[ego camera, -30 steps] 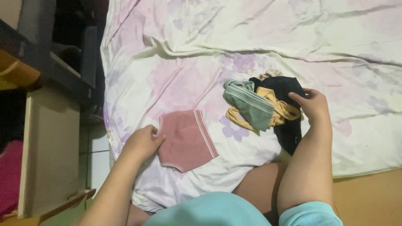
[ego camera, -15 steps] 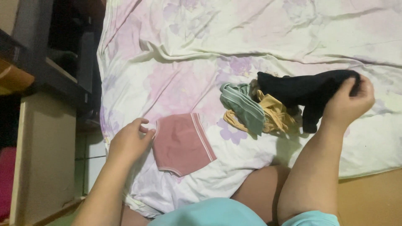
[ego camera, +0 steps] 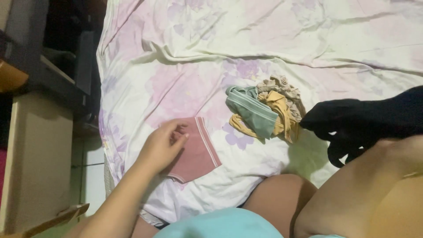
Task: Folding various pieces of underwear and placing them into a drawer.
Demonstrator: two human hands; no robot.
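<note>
The person sits at the edge of a bed covered with a pale floral sheet. Take the folded pink garment as the marker. The left hand lies over its left part, fingers loosely curled and resting on the cloth, not pinching it as far as I can see. The piece lies flat, its white-striped band along the right edge.

Up and to the right of the pink piece sits a small heap: a green garment with pale stripes, a mustard-yellow one tangled beneath it, and a beige lacy one at the top. Further right again, a black garment hangs lifted off the sheet, drooping in loose folds. The right hand holding it is out of view; only the forearm shows, so I cannot tell how those fingers are set.

The black cloth looks light, limp and soft, with no stiffness to hold a shape. I'd judge it easiest taken by its band or an edge, as a pinch in the middle would only bunch it.

Well left of the pink piece, off the bed, stands a light wooden cabinet.
</note>
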